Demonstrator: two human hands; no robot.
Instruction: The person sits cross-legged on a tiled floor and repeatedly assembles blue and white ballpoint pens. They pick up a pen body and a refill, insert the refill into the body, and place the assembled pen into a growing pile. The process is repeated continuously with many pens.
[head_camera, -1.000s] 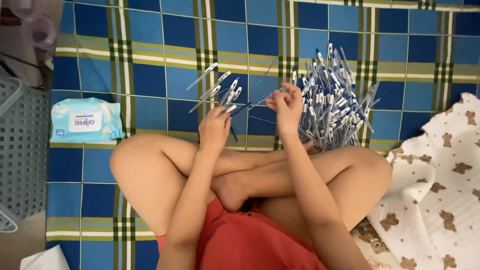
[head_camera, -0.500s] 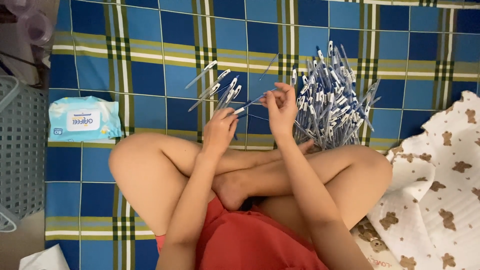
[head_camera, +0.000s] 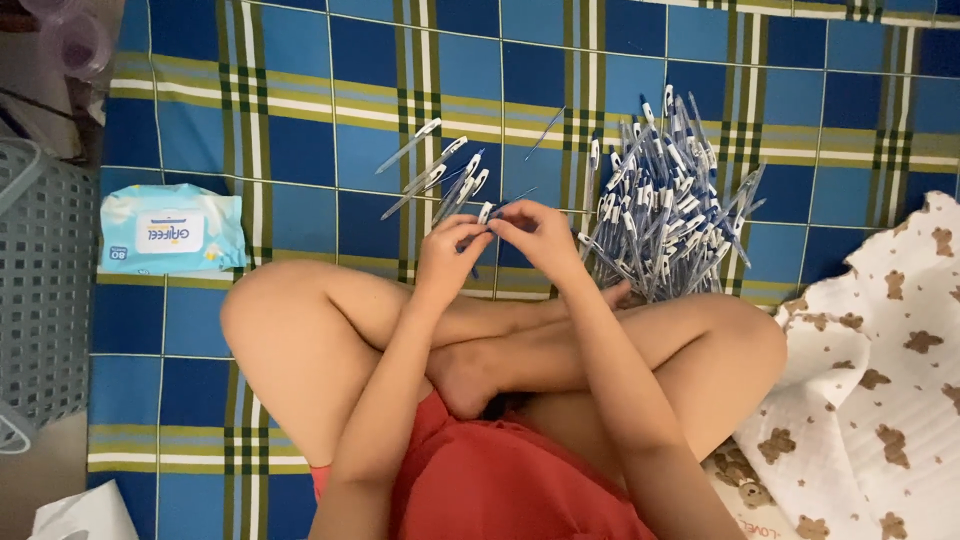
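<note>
Your left hand (head_camera: 450, 250) and right hand (head_camera: 540, 235) pinching one blue pen (head_camera: 487, 213) between fingertips, pen heap (head_camera: 660, 200) right, wet-wipes pack (head_camera: 172, 228) beside grey basket (head_camera: 45, 290), its contents unseen

Red shorts, bare arms, legs, feet.

Pen (head_camera: 487, 213): barrel mostly covered by the fingers of left hand (head_camera: 450, 255) and right hand (head_camera: 540, 235); grip contact not discernible
Pen pile (head_camera: 665, 200): near edge hidden behind the right forearm and knee; single pens too small to separate
Grey basket (head_camera: 45, 290): cut by left edge
White bag (head_camera: 85, 512): cut by bottom edge
Bear-print cloth (head_camera: 880, 370): cut by right edge
Purple objects (head_camera: 70, 40), top left: blurred, kind unclear
</note>
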